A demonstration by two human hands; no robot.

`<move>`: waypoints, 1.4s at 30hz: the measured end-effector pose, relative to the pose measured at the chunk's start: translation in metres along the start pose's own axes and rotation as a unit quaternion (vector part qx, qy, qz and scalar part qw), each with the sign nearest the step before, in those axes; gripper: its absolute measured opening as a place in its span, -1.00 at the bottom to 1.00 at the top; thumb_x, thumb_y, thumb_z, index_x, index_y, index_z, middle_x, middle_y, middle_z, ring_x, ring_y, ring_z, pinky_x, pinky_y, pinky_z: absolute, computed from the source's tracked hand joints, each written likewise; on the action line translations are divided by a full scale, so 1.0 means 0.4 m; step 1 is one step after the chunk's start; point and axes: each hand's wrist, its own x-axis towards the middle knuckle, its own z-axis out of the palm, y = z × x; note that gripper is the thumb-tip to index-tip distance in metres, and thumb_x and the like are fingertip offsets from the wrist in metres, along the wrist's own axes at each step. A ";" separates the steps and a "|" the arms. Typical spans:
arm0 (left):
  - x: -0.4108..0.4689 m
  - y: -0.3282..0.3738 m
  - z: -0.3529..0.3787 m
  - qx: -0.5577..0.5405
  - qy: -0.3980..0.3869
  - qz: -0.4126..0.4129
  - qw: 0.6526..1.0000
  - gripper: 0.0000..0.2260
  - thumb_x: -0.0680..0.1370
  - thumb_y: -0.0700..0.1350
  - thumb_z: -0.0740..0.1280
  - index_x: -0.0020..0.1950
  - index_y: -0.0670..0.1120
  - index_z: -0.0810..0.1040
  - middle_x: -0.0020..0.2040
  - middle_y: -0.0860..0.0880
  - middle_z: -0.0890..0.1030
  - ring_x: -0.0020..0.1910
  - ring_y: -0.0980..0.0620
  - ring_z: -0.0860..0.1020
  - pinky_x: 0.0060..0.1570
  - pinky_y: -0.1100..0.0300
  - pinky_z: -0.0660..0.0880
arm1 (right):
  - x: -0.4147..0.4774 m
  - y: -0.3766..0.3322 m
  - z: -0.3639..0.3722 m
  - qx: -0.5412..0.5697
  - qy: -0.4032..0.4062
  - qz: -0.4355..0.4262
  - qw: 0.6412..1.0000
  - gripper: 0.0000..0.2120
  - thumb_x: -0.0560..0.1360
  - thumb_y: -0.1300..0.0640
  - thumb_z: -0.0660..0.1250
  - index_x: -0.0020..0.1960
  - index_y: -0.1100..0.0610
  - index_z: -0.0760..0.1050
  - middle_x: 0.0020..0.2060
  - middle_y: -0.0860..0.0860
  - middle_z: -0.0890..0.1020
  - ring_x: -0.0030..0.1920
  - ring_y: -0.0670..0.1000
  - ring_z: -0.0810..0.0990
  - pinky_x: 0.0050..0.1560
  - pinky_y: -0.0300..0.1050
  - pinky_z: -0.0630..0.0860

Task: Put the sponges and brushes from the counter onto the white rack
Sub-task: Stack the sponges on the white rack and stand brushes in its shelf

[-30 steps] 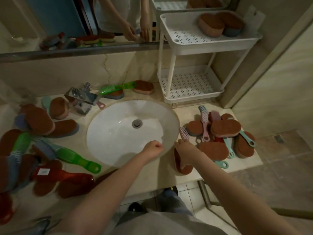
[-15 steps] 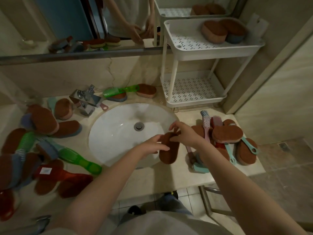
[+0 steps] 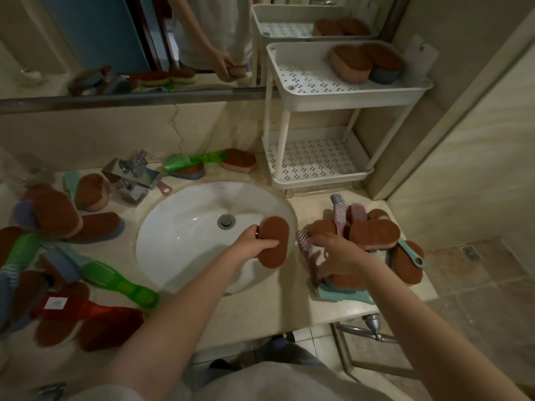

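On the left of the table, well apart from the hands, lies a heap of sponges and brushes, with a green brush angled toward the sink. Behind the basin are the faucet, a second green brush lying over a sponge, and a pink-sided sponge.

The left hand holds a brown sponge above the sink's right rim, its fingers curled over the sponge's near edge.

The right hand reaches down onto the right pile of sponges and brushes beside the basin, just beside a pink brush. Its fingers are blurred, so I cannot tell whether they grasp anything.

The white rack stands at the back right of the table. Two sponges sit in the far corner of its top shelf.
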 end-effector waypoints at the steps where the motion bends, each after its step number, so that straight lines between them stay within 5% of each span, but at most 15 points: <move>1: 0.002 0.004 0.007 -0.005 0.000 -0.004 1.000 -0.63 0.45 -0.11 0.44 0.20 -0.12 0.41 0.17 -0.10 0.55 0.04 -0.04 0.55 0.01 0.12 0.50 | -0.009 0.009 0.005 -0.036 -0.005 0.002 0.999 -0.19 0.27 0.04 0.55 0.44 -0.02 0.28 0.32 -0.03 0.38 0.28 0.07 0.40 0.24 -0.02 0.44; 7: 0.021 0.021 0.044 -0.018 0.000 -0.004 1.000 -0.59 0.46 -0.13 0.43 0.24 -0.14 0.39 0.21 -0.12 0.53 0.05 -0.05 0.54 0.01 0.12 0.49 | -0.022 0.043 0.039 -0.133 -0.036 -0.001 0.990 -0.19 0.27 0.01 0.53 0.43 -0.05 0.24 0.37 0.03 0.34 0.35 0.13 0.33 0.30 0.08 0.38; 11: 0.026 0.022 0.064 -0.016 -0.005 -0.008 1.000 -0.60 0.46 -0.13 0.44 0.24 -0.14 0.39 0.20 -0.12 0.53 0.04 -0.04 0.54 0.01 0.11 0.50 | -0.027 0.047 0.051 -0.143 -0.025 -0.004 0.989 -0.33 0.32 0.03 0.50 0.36 0.01 0.31 0.26 0.05 0.45 0.22 0.11 0.46 0.18 0.03 0.51; 17: 0.027 0.039 0.078 -0.046 -0.005 0.000 0.999 -0.59 0.46 -0.15 0.43 0.25 -0.15 0.40 0.21 -0.12 0.53 0.05 -0.05 0.55 -0.04 0.13 0.50 | -0.032 0.039 0.010 -0.016 0.026 -0.024 0.999 -0.35 0.32 0.15 0.47 0.37 0.00 0.35 0.21 0.02 0.52 0.16 0.07 0.52 0.09 -0.15 0.48; 23: 0.000 0.125 0.055 -0.104 0.007 0.057 0.993 -0.68 0.47 -0.16 0.41 0.17 -0.07 0.40 0.14 -0.07 0.54 0.01 -0.01 0.54 -0.09 0.20 0.50 | -0.016 -0.001 -0.133 0.073 0.138 -0.042 0.987 -0.43 0.31 0.06 0.49 0.29 0.02 0.42 0.16 0.03 0.57 0.16 0.05 0.52 0.16 -0.08 0.46; 27: -0.029 0.222 0.015 -0.173 0.035 0.119 0.977 -0.67 0.47 -0.20 0.40 0.18 -0.04 0.40 0.08 -0.05 0.56 -0.02 0.01 0.55 -0.12 0.21 0.50 | -0.008 -0.064 -0.252 0.142 0.242 -0.066 0.957 -0.48 0.38 0.05 0.46 0.30 0.02 0.41 0.16 0.01 0.56 0.16 0.04 0.51 0.08 -0.13 0.43; 32: -0.066 0.352 -0.047 -0.221 0.089 0.218 0.947 -0.68 0.45 -0.21 0.41 0.17 -0.06 0.46 0.10 -0.08 0.60 0.02 -0.02 0.59 0.10 0.02 0.52 | -0.019 -0.153 -0.397 0.233 0.355 -0.114 0.898 -0.38 0.36 0.01 0.49 0.34 0.02 0.31 0.09 -0.01 0.56 0.12 0.00 0.50 0.09 -0.13 0.42; 42: -0.091 0.644 -0.132 -0.203 0.141 0.343 0.906 -0.66 0.48 -0.10 0.40 0.19 0.00 0.38 0.07 0.05 0.56 0.07 0.07 0.56 0.09 0.12 0.52 | 0.005 -0.242 -0.671 0.308 0.456 -0.143 0.823 -0.37 0.38 -0.12 0.45 0.36 -0.02 0.28 0.16 0.00 0.52 0.10 0.00 0.52 0.08 -0.06 0.54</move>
